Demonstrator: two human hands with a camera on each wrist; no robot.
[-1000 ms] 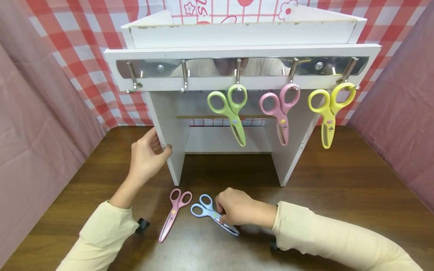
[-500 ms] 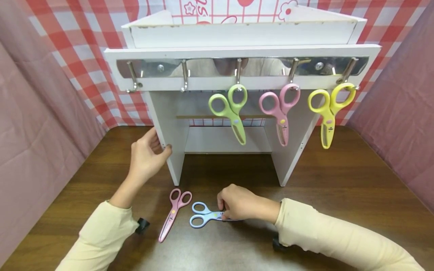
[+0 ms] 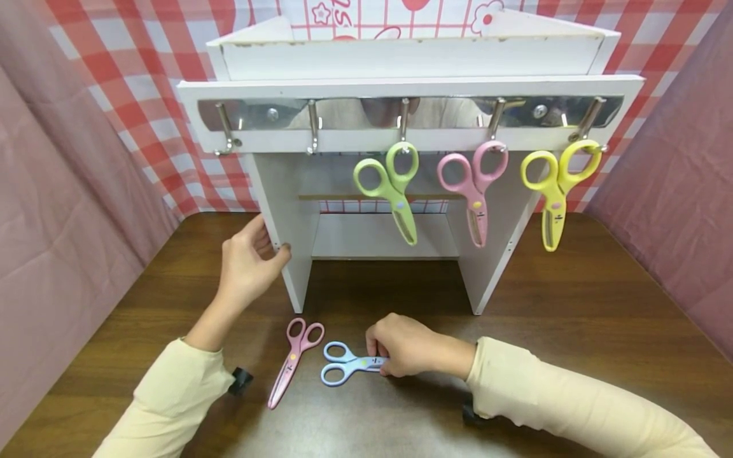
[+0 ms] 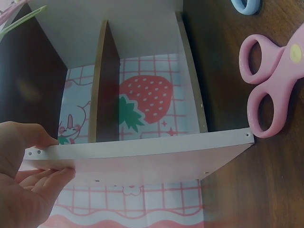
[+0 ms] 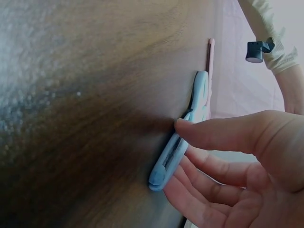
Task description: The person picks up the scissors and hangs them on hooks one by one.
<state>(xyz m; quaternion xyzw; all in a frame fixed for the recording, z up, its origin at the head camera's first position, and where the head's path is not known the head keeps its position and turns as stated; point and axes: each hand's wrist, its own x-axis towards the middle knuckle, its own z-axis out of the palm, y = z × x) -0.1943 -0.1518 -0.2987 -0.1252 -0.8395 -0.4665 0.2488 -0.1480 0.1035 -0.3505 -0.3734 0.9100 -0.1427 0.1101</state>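
My right hand (image 3: 409, 346) pinches a pair of blue scissors (image 3: 346, 364) by the blade end, low at the table. In the right wrist view the thumb lies on one side of the blue scissors (image 5: 173, 147) and fingers on the other. Their handles point left in the head view; the blade tip is hidden there by the hand. Pink scissors (image 3: 293, 362) lie on the table left of them. My left hand (image 3: 246, 264) grips the left side panel (image 3: 283, 235) of a white shelf unit, thumb on one face, fingers on the other, as the left wrist view confirms.
A metal rail (image 3: 366, 114) with several hooks crosses the shelf unit's top front. Green scissors (image 3: 399, 203), pink scissors (image 3: 478, 203) and yellow scissors (image 3: 554, 207) hang from its middle and right hooks. The two left hooks, such as the leftmost hook (image 3: 225, 130), hold nothing. Checked cloth (image 3: 143, 95) hangs behind.
The blue scissors have turned from slanting to nearly level, handles left, as my right hand shifted slightly right with them. The hanging green scissors swung a little. My left hand stays put.
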